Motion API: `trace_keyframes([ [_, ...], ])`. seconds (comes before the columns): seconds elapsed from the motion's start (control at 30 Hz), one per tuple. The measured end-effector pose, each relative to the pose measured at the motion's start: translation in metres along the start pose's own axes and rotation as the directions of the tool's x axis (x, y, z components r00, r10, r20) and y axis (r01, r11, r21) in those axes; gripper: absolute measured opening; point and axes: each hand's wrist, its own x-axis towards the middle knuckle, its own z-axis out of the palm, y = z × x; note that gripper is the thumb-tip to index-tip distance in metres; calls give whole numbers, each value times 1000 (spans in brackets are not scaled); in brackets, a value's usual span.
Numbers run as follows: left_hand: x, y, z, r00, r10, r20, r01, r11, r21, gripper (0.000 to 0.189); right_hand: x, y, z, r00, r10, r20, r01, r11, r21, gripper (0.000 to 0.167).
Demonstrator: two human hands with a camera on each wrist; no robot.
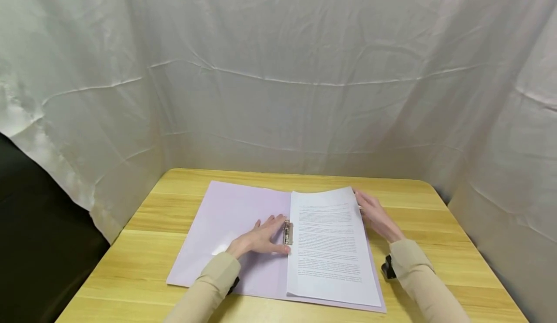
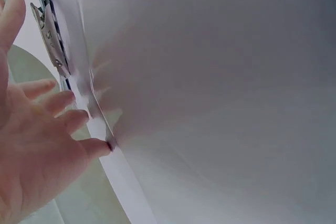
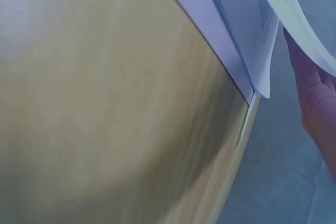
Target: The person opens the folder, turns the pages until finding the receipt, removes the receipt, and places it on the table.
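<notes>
A lilac folder (image 1: pixel 200 236) lies spread open, with a stack of printed sheets (image 1: pixel 328 250) on its right side. At the folder's fold sits a metal clip (image 1: pixel 287 232). My left hand (image 1: pixel 261 240) rests beside the clip with fingers spread, its thumb touching the left edge of the sheets; the left wrist view shows this clip (image 2: pixel 51 38) and hand (image 2: pixel 44 135) close up. My right hand (image 1: pixel 377 216) holds the upper sheets by their far right corner, which is raised. In the right wrist view these sheets (image 3: pixel 299 24) bend upward and partly hide the fingers.
The folder lies on a wooden table (image 1: pixel 143 250) with rounded far corners. Pale grey curtains (image 1: pixel 278 95) hang behind and at both sides. A black surface (image 1: pixel 39 231) shows at the left. Each wrist carries a small black device (image 1: pixel 388 268).
</notes>
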Motion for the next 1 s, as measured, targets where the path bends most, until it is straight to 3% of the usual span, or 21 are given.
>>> trace_keyframes([
  [0.33, -10, 0, -4, 992, -58, -111, 52, 997, -53, 98, -18, -4, 4, 996, -25, 81, 18, 997, 77, 68],
  [0.47, -13, -1, -6, 989, -67, -131, 56, 994, -89, 98, -25, -6, 5, 986, -56, 158, 37, 992, 117, 65],
  [0.7, -16, 1, -7, 986, -76, -151, 55, 989, -136, 96, -36, -16, 13, 954, -109, 279, 28, 960, 278, 63],
  [1.0, -19, 1, -5, 983, -64, -174, 28, 979, -202, 94, -47, -26, 25, 940, -102, 325, 23, 971, 238, 58],
])
